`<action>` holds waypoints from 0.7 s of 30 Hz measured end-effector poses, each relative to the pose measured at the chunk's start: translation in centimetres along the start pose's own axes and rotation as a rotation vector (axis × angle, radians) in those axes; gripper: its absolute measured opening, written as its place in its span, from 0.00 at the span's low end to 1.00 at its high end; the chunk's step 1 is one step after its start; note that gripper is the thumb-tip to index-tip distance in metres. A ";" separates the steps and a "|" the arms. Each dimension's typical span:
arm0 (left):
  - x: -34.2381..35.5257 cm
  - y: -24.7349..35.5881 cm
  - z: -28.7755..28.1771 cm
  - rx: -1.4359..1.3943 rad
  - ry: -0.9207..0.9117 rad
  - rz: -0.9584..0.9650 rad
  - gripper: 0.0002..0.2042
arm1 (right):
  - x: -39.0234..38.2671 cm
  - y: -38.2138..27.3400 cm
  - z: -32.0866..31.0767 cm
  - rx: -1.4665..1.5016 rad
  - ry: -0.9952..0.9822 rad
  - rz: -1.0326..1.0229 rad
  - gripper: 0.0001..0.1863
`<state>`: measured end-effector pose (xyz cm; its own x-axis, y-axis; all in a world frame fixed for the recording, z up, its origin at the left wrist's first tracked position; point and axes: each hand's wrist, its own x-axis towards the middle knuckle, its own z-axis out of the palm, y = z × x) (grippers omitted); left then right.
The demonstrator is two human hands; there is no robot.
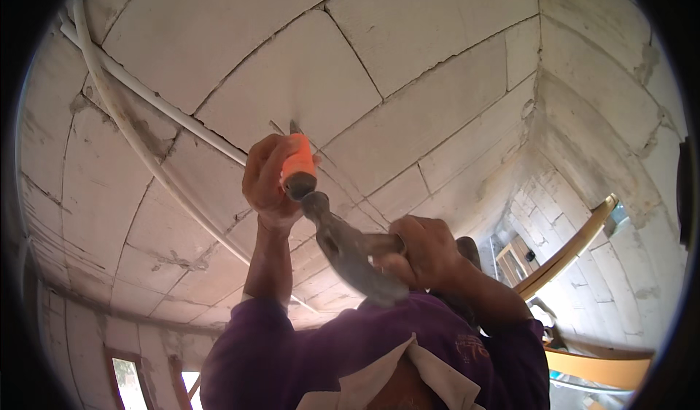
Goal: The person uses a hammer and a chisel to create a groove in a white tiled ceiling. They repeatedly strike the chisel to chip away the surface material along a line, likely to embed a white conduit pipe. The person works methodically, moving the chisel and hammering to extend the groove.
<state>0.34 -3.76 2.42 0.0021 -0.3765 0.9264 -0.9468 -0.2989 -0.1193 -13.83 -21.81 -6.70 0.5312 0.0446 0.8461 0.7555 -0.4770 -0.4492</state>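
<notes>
My left hand (266, 173) is closed around the orange handle of a chisel (299, 156). The short metal blade points away from me at the pale block wall (292, 67); whether its tip touches the wall I cannot tell. In my right hand (430, 253) is a grey metal hammer (343, 242), gripped by its handle close to the head. One end of the hammer head is right at the dark butt of the chisel handle, touching or nearly so. The head's other end is blurred in front of my purple shirt.
Two white pipes (171, 118) run along the block wall left of my left hand, crossing near the upper left. A long, curved-looking wooden strip (569, 253) stands at the right. Window openings (127, 381) show at the lower left.
</notes>
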 end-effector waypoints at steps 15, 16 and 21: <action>2.7 -1.0 -2.8 -0.451 0.284 -0.237 0.14 | -5.2 -1.1 -3.6 0.134 0.081 0.633 0.31; 2.8 -1.2 -2.9 -0.406 0.254 -0.196 0.14 | -6.0 -0.6 -3.6 0.147 0.112 0.614 0.33; 2.0 -1.9 -2.3 -0.306 0.115 -0.092 0.19 | -8.1 0.2 -2.9 0.079 0.025 0.645 0.24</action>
<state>1.44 -1.91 5.29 0.0722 -0.2533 0.9647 -0.9970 -0.0436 0.0632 -19.07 -24.79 -12.83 0.8793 -0.2501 0.4053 0.3142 -0.3349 -0.8883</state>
